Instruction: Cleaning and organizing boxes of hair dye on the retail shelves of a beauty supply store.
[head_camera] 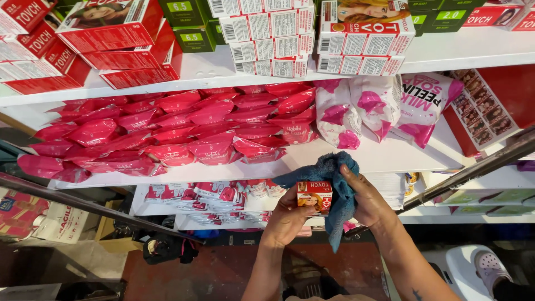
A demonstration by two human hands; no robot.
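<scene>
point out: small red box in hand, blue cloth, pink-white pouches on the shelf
small red box [314, 196], head view, front face.
blue cloth [333, 167], head view, upper fold.
pink-white pouches [384, 106], head view, middle pouch's face.

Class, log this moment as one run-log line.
left hand: holds small red box | right hand: holds blue cloth against box | behind: white shelf

We have only one view, from a camera worn on the head. We look steeply down along the front of white shelves [390, 159] that step away from us toward the top of the frame, with the floor [223, 273] far below. Our left hand [287, 217] and right hand [368, 200] sit close, low in the centre, just before the shelf edge
</scene>
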